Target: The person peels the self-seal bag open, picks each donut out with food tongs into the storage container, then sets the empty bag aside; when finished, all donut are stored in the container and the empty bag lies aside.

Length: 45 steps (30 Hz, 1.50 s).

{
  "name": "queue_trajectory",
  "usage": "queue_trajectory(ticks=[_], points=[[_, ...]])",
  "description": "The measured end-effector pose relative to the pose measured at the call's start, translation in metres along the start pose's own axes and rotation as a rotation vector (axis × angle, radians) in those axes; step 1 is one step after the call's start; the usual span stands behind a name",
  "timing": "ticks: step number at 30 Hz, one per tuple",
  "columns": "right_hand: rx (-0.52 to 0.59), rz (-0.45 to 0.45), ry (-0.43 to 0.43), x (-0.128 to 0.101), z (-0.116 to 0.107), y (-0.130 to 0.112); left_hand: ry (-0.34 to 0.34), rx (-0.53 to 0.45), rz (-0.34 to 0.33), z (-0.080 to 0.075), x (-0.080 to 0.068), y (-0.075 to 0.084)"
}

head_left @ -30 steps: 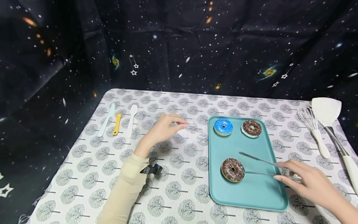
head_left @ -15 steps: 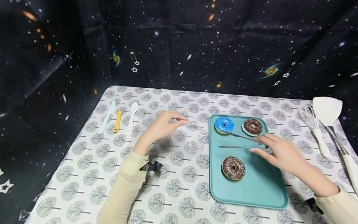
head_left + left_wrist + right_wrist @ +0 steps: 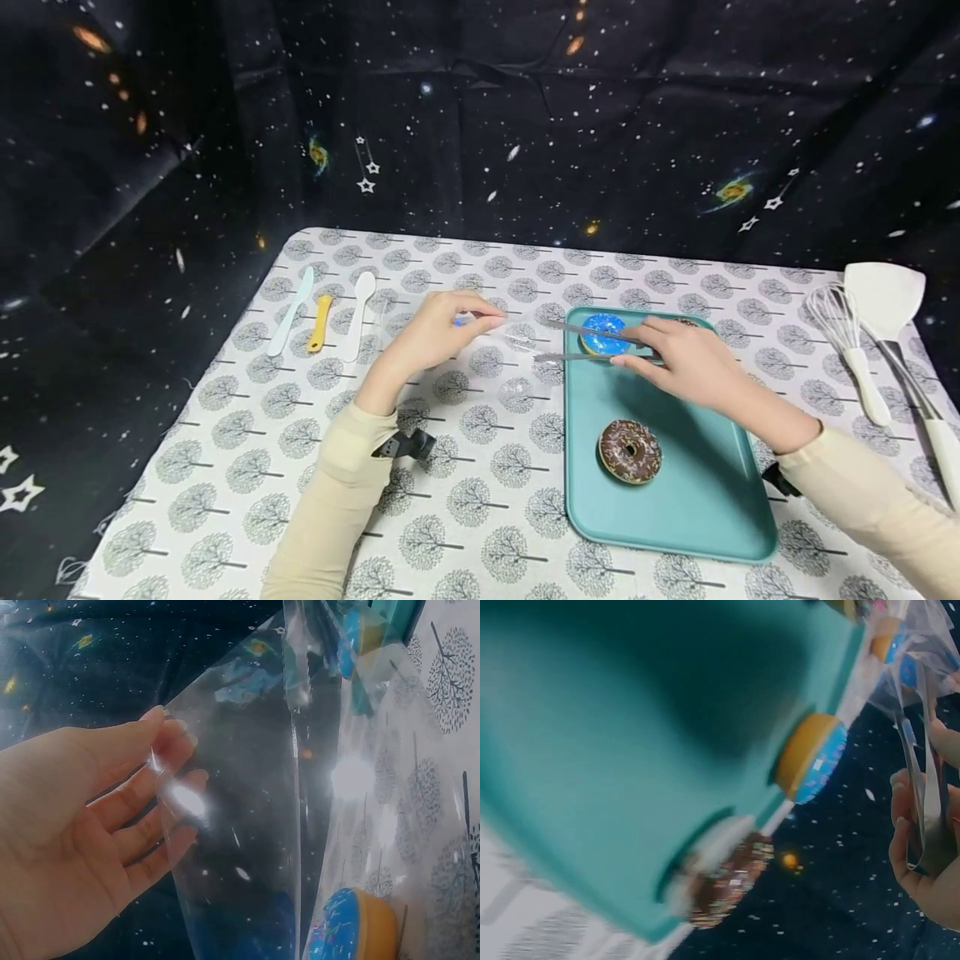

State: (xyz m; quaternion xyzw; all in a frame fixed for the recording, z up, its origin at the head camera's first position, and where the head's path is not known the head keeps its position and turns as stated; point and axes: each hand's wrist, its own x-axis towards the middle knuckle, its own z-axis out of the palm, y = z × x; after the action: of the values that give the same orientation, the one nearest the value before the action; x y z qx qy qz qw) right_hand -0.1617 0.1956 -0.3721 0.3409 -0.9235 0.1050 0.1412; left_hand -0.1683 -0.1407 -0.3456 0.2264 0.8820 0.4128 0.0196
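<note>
My left hand (image 3: 442,333) pinches the edge of a clear plastic bag (image 3: 240,787) between thumb and fingertips. A blue-iced doughnut (image 3: 379,926) shows at the bottom of the left wrist view, partly behind the film. My right hand (image 3: 686,358) grips metal tongs (image 3: 930,772). Their arms are apart, with nothing seen between them; the tips point left over the tray's edge toward the bag. Whether they are inside it I cannot tell. Below the tongs, another blue doughnut (image 3: 604,334) lies on the teal tray (image 3: 675,517). A chocolate doughnut (image 3: 731,877) is mostly hidden behind my right hand in the head view.
Another chocolate doughnut (image 3: 630,451) sits on the tray's near half. At left lie a pale knife (image 3: 291,312), a yellow handle-like piece (image 3: 319,323) and a white spoon (image 3: 360,317). A whisk (image 3: 847,350) and a white turner (image 3: 885,300) lie far right.
My right hand has carried the tongs from beside the near chocolate doughnut up and left, past the tray's blue doughnut, to the bag. My left hand has stayed nearly still.
</note>
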Motion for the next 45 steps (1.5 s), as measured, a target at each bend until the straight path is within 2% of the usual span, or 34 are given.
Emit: queue_trajectory(ticks=[5,8,14,20,24,32,39,45], points=[[-0.011,-0.056,-0.024,0.026,0.001,-0.01,0.033,-0.001,0.013,-0.002,-0.001,-0.002],[-0.028,-0.089,-0.017,0.033,0.002,-0.015,0.043,-0.006,0.022,-0.002,-0.001,-0.004],[-0.057,-0.089,0.026,0.028,-0.003,-0.016,0.055,-0.004,0.017,-0.003,0.0,-0.005],[-0.051,-0.196,0.084,0.025,0.0,-0.013,0.054,-0.001,0.008,-0.004,0.0,-0.004],[-0.033,-0.231,0.066,0.033,0.01,-0.016,0.059,-0.041,0.011,0.002,0.0,-0.004],[-0.013,-0.219,0.049,0.051,0.026,-0.039,0.041,-0.085,0.046,0.014,0.004,-0.001],[-0.032,-0.131,-0.018,0.062,0.038,-0.06,0.058,-0.092,0.058,0.016,0.004,0.0],[-0.013,-0.087,-0.033,0.067,0.046,-0.07,0.057,-0.104,0.06,0.015,0.003,0.001]])
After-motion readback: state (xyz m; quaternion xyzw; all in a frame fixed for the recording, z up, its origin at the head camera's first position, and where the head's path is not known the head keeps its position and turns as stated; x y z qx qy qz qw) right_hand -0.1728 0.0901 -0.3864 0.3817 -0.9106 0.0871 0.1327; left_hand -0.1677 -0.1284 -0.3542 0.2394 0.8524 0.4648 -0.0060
